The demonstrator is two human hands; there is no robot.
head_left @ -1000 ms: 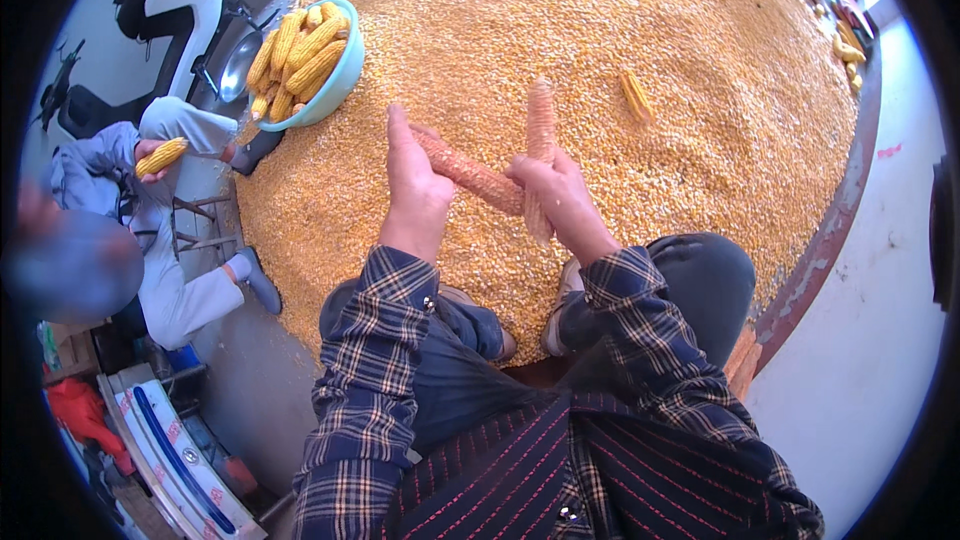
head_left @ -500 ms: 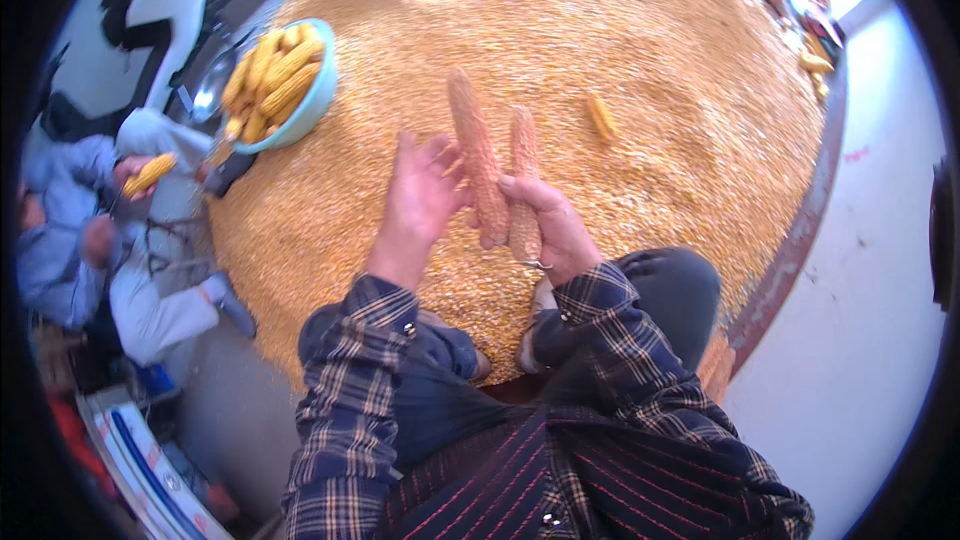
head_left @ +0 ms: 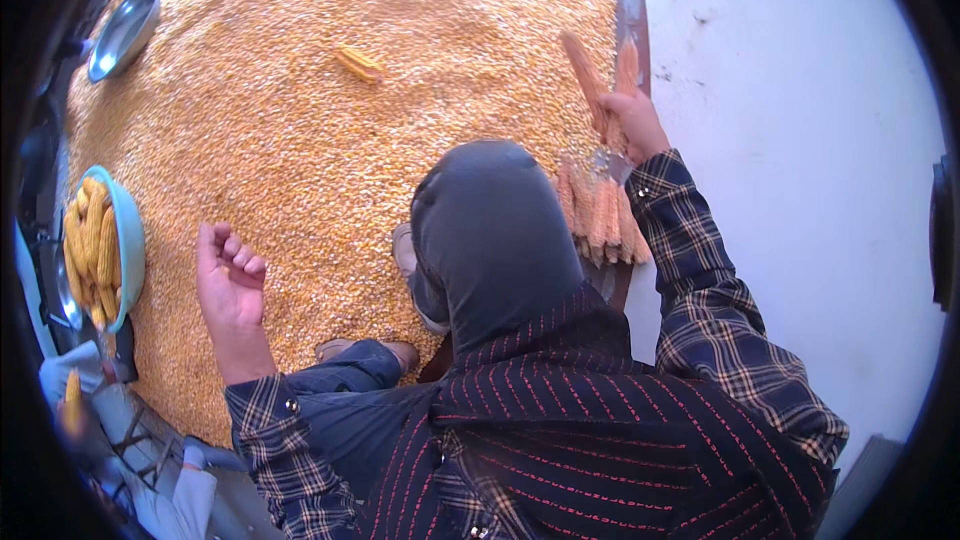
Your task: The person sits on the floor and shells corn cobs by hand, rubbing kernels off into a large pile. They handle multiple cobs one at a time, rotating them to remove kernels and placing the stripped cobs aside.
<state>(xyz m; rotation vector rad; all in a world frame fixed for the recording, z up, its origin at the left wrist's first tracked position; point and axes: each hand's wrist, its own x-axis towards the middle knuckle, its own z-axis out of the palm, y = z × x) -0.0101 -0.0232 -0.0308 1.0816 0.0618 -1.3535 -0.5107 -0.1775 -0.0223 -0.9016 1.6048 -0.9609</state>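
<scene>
My right hand (head_left: 637,124) reaches out to the right, its fingers wrapped round two stripped corn cobs (head_left: 581,70), pinkish-brown and bare of kernels. They point away from me and spread apart at their far ends. Just under this hand lies a heap of similar bare cobs (head_left: 603,218), by the edge of the corn kernels. Something small and shiny (head_left: 606,161) shows below the hand, too unclear to name. Over the kernels on the left, my left hand (head_left: 236,285) is empty, palm up, with its fingers loosely curled and apart.
Loose yellow corn kernels (head_left: 300,155) spread widely before me. One ear of corn (head_left: 359,64) lies on them. At left stand a light-blue bowl (head_left: 133,245) of ears and a metal basin (head_left: 122,32). Another person (head_left: 185,500) sits lower left. A white wall (head_left: 790,190) rises at right.
The view has turned to the right. My right hand has carried the two cobs from in front of me to the heap at the right; my left hand has drawn away from them.
</scene>
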